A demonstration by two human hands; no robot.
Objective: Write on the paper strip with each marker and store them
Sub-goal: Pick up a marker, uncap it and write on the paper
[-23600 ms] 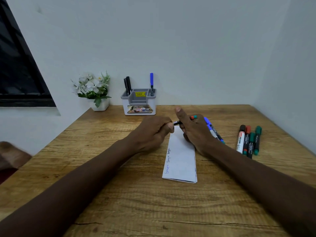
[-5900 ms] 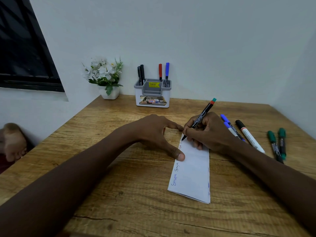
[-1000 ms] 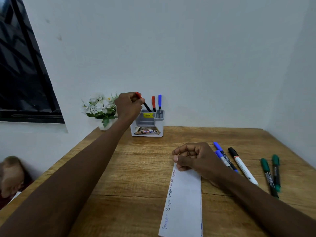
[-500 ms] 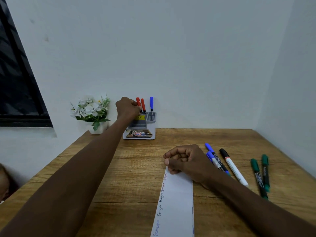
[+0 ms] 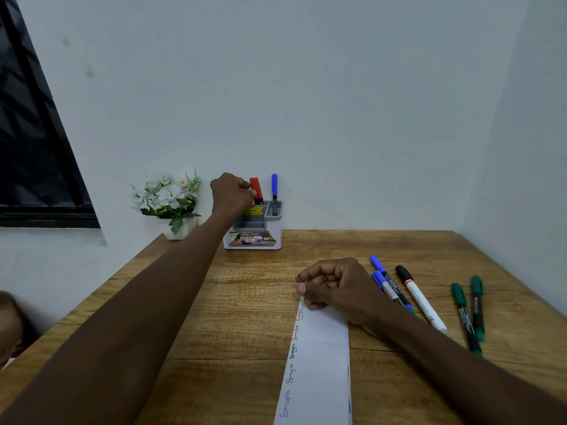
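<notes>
Head view: your left hand [image 5: 231,194] has a narrow grip pinching the red marker [image 5: 256,187] that stands in the holder [image 5: 253,240] at the back of the tabletop [image 5: 245,302], while your right hand [image 5: 334,286] is fisted holding nothing, knuckles on the far end of the paper strip [image 5: 319,363], loose markers [image 5: 420,299] just right.
</notes>
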